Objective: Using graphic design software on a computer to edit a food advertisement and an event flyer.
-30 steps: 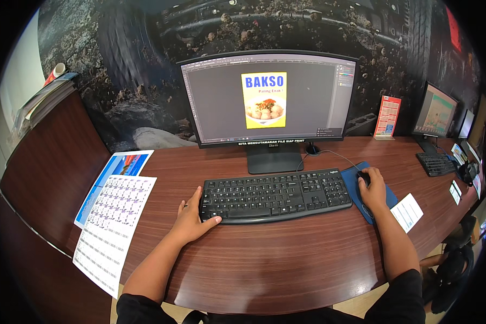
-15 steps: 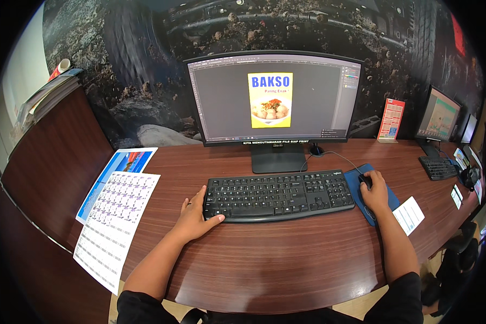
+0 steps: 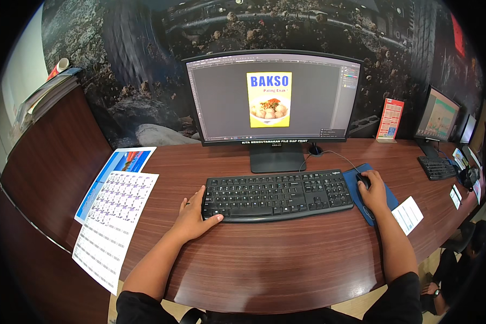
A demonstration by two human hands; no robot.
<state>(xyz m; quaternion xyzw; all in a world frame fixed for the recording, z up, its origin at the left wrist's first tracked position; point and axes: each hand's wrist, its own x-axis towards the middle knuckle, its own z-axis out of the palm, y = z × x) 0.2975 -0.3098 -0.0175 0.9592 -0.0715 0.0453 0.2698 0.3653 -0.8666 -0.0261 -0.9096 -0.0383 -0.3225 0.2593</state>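
Dark mural of tyres, rocks and flying dirt covers the wall (image 3: 129, 48) at the top of the frame, and below it a reddish-brown wood-grain counter (image 3: 286, 248) spreads across the middle. On it, at upper centre, stands my monitor (image 3: 316, 102), and on its screen sits a yellow poster (image 3: 269, 102) against a grey workspace. Just in front of the monitor lies the black keyboard (image 3: 275, 195). At its left end my left fingers (image 3: 197, 198) are spread and loose, thumb on the front edge near the corner, gripping nothing; whether a key is pressed I can't tell. Right of centre, my right fingers (image 3: 375, 181) are curled over the dark mouse (image 3: 363, 181) on a blue pad (image 3: 353, 181); I can't tell whether a button is down. As for progress, I'd judge the layout largely composed: a bold blue heading, a smaller line beneath it and a bowl of food filling the lower part are all in place. What remains to be altered I can't tell, since the panels along the screen's right side are too small to read. Printed sheets (image 3: 110, 227) lie at left, and a white card (image 3: 407, 215) rests beside the pad at right, both apart from my fingers.
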